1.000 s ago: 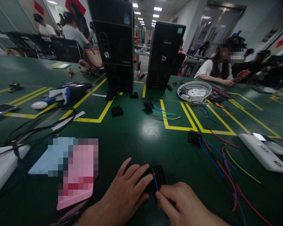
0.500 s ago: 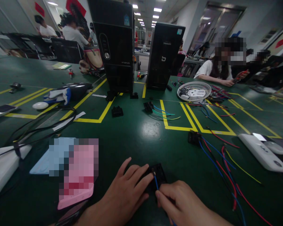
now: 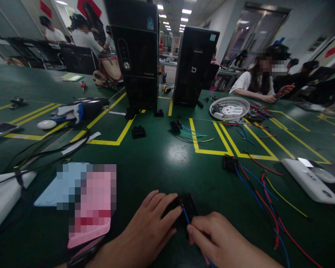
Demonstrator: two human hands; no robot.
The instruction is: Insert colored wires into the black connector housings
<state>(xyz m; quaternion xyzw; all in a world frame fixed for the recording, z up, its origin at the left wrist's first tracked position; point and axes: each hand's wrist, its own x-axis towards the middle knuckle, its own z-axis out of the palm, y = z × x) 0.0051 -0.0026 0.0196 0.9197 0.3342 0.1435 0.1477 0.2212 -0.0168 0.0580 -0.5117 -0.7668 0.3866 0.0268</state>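
At the lower middle of the head view, a small black plastic block (image 3: 190, 202) lies on the green table. My left hand (image 3: 152, 227) grips its left side, index fingertip close to a small metal terminal, thumb low beside the block. A blue wire (image 3: 185, 214) runs from that terminal, its end at the metal. My right hand (image 3: 216, 234) pinches the wire between thumb and finger just below the block, and the rest trails out under the palm. Whether the wire end is seated in the block I cannot tell. My hands hide the block's lower part.
To the right is another black block (image 3: 230, 163) with red and blue wires. Farther off are a block with green wires (image 3: 175, 126), a bare block (image 3: 139, 131), a white basket (image 3: 243, 108) and two computer towers (image 3: 139, 85). Pink (image 3: 91, 238) and blue cases lie left.
My left little finger has drawn in from its raised position toward the other fingers. My right hand has shifted slightly right, still pinching the blue wire.
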